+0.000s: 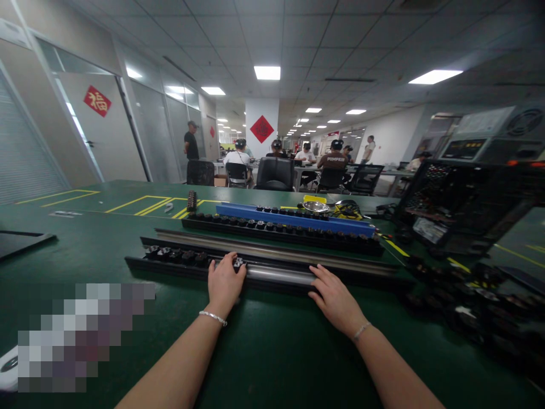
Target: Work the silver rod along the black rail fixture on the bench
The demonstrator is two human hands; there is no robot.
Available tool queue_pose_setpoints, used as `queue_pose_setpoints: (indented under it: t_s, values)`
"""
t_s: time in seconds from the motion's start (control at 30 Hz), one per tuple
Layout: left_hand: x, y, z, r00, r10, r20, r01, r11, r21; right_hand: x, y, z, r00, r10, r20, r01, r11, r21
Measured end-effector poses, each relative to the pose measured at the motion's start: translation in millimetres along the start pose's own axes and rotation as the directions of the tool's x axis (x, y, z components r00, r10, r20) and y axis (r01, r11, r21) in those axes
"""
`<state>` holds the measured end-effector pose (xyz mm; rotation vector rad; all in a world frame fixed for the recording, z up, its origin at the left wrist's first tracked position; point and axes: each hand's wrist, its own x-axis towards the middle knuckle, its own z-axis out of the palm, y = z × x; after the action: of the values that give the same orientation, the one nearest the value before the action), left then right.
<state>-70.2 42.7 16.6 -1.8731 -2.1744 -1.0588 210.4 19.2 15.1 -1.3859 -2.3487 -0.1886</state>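
A long black channel rail with a shiny metal inner floor lies across the green table in front of me. Several small black parts sit in a row in its left part. My left hand reaches over the rail, its thumb and index finger around a small black part with a silvery top; the other fingertips are partly hidden. Farther right, my right hand spans the same rail, thumb at the front wall and fingers over the metal floor. Behind it lies a second channel rail, with a bare metal inside.
Farther back are a black rail filled with small parts and a blue rail. A metal bowl stands behind them. Dark loose parts and an open black casing occupy the right. A pixelated object lies front left.
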Motion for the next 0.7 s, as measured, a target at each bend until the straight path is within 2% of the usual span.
queue_pose_setpoints:
  t_s: [0.7]
  values:
    - [-2.8, 5.8, 3.2, 0.998, 0.066, -0.018, -0.066, 0.998, 0.020, -0.2, 0.3, 0.8, 1.000, -0.014, -0.020, 0.014, 1.000, 0.004]
